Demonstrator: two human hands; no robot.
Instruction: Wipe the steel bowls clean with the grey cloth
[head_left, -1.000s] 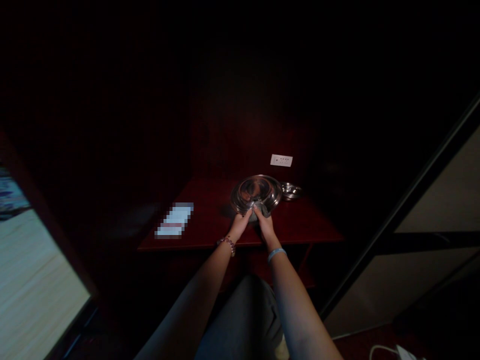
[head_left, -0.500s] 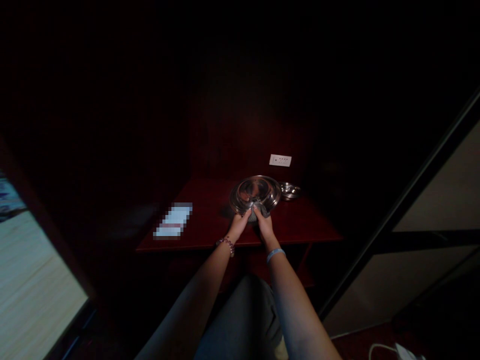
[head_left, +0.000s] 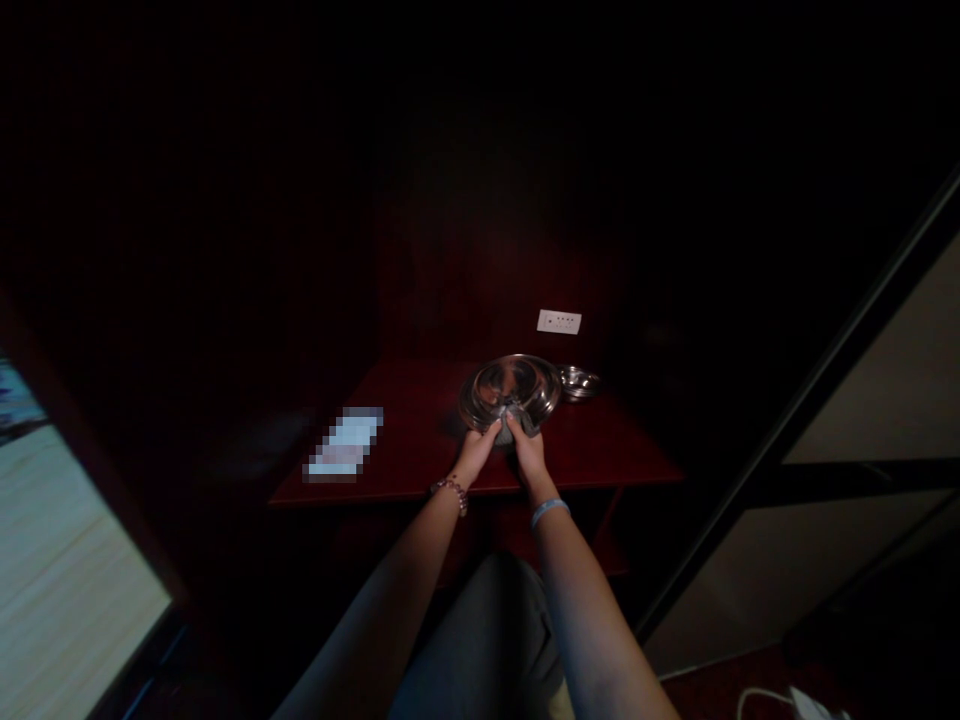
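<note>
In the head view, the left hand [head_left: 475, 454] grips a metal basin's [head_left: 510, 378] near rim; the right hand [head_left: 530, 452] pinches a grey cloth [head_left: 504, 436] there. The basin, over the desk [head_left: 420, 462], left of smaller bowls [head_left: 577, 382], looks light, stiff, slippery; the rim suits gripping.

The metal basin [head_left: 536, 385] gleams silver with coppery-red and dark reflections; the cloth [head_left: 504, 436] at its rim, at six o'clock, is plain grey. The bench [head_left: 420, 440] is deep red-brown. From the basin, the small bowls [head_left: 577, 384] at three o'clock are silver, the socket plate [head_left: 559, 322] toward one is white with dark dots, and the pixelated oblong [head_left: 343, 445] between eight and nine is pale blue-white. The bracelet [head_left: 454, 494] has pinkish-purple beads; the wristband [head_left: 550, 510] is light blue.
</note>
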